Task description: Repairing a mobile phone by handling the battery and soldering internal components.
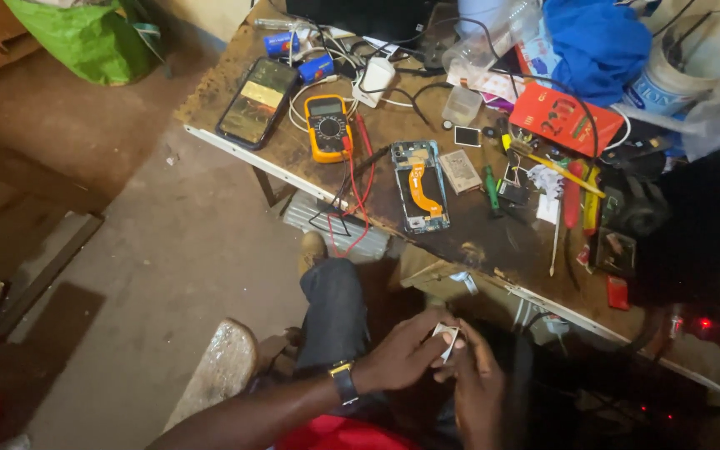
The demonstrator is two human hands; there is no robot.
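Both hands, the left hand (402, 354) and right hand (478, 385), close their grip on a small pale flat part (446, 340), pinched between fingertips. It looks light, thin and likely fragile; best held by its edges, just beyond the grip.

Hidden, cropped and unclear parts of the workbench scene

The small pale piece (446, 338) pinched between the left hand (402, 354) and right hand (478, 387) is mostly covered by fingers and too small to identify. The right hand's wrist and forearm are cut off by the bottom edge at 6 o'clock. The green bag (85, 37) at 11 o'clock and the white bucket (681, 71) at 1 o'clock run past the top edge. The dark screen (360, 17) at 12 o'clock shows only its lower strip. The bench's (235, 92) right end, at 3 o'clock, sinks into shadow, where only a red light (704, 323) is clear. Small parts (535, 187) by the screwdrivers blur together.
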